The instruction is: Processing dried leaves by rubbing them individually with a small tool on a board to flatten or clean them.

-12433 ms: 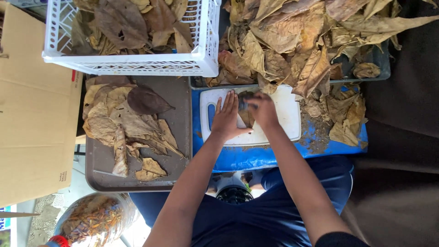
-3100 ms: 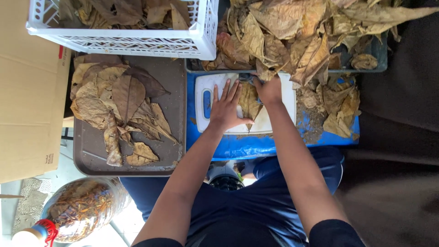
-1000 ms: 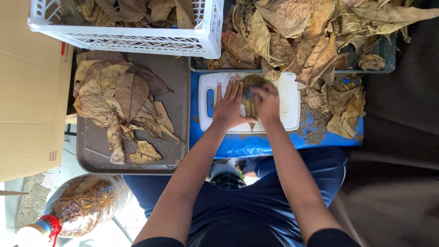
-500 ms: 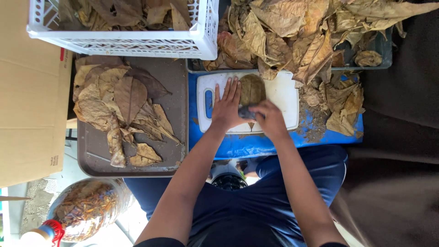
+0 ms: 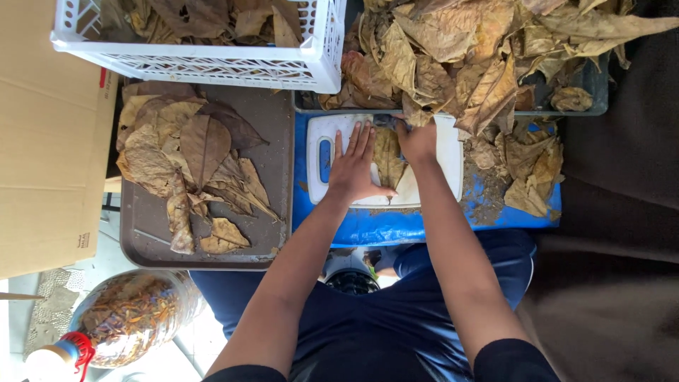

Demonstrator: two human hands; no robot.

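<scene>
Left hand (image 5: 353,172) lies flat, fingers spread, pinning a dry leaf (image 5: 387,155) on the white cutting board (image 5: 449,152) at frame centre. Right hand (image 5: 417,139) grips a partly hidden tool at the leaf's top edge; the step looks like trimming, calling for a steady stroke.

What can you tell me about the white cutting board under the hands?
The white cutting board is a flat rectangle with rounded corners that looks like plastic, with a slot handle at its left end showing blue through it. It lies flat on a blue surface, between a brown tray and loose dry leaves. A dry brown leaf lies on it. The left hand presses flat on board and leaf; the right hand rests at the leaf's far edge. Leaves from the pile overlap its top edge.
</scene>
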